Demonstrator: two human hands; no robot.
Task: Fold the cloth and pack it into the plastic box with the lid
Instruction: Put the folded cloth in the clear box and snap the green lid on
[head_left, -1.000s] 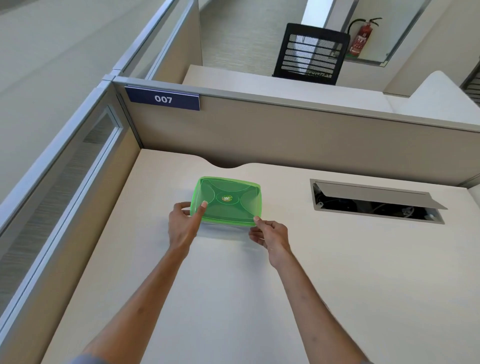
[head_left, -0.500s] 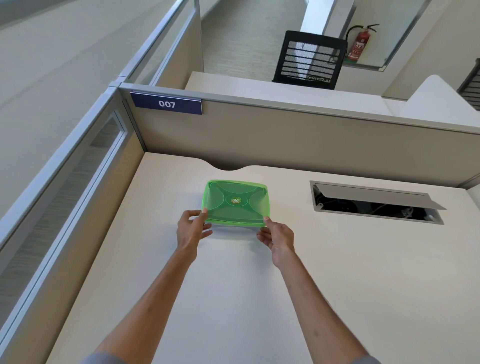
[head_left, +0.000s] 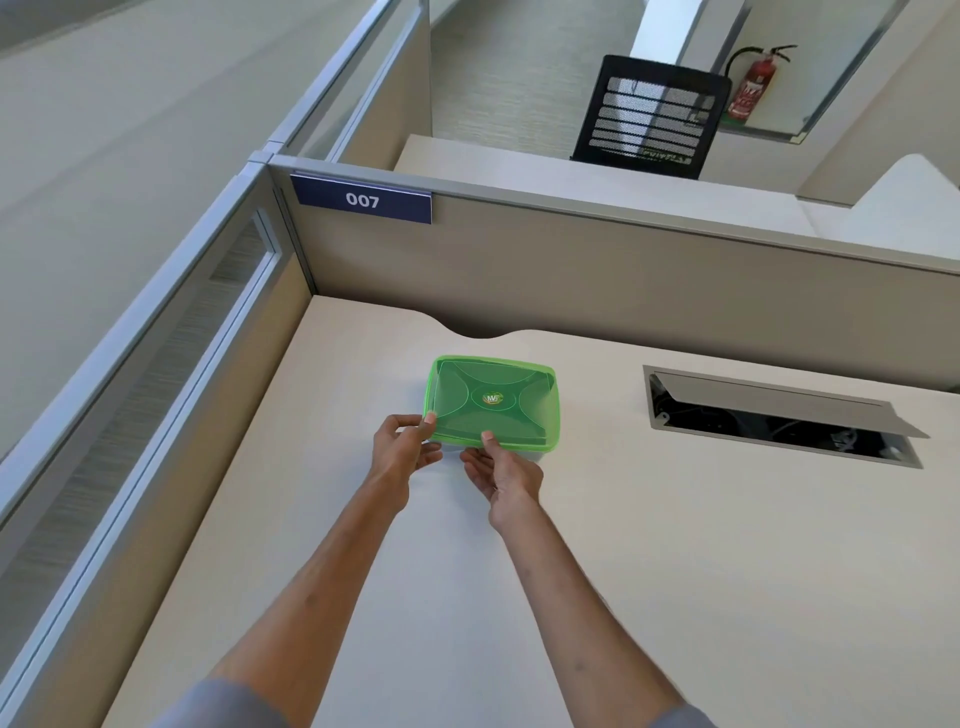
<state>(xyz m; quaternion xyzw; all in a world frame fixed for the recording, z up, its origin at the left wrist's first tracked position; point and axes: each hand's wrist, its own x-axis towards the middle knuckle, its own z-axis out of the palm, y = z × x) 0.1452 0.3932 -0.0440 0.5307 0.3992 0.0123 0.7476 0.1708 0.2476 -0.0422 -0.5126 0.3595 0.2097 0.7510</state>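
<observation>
Beyond both hands: green lid (head_left: 493, 400) on plastic box, bench (head_left: 675, 545) bare around.
Left hand (head_left: 402, 449) pinches lid's near-left corner; right hand (head_left: 501, 475) pinches near edge; contents unseen.

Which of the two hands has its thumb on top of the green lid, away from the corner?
The right hand: its thumb presses the green lid along the near edge, while the left hand pinches the near-left corner.

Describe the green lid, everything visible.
The green lid is translucent plastic, rectangular with rounded corners, with moulded curved ribs and a small round logo sticker at its centre. It lies roughly flat on the box, on the desk. The left hand pinches its near-left corner; the right hand has its thumb on the near edge.
</observation>
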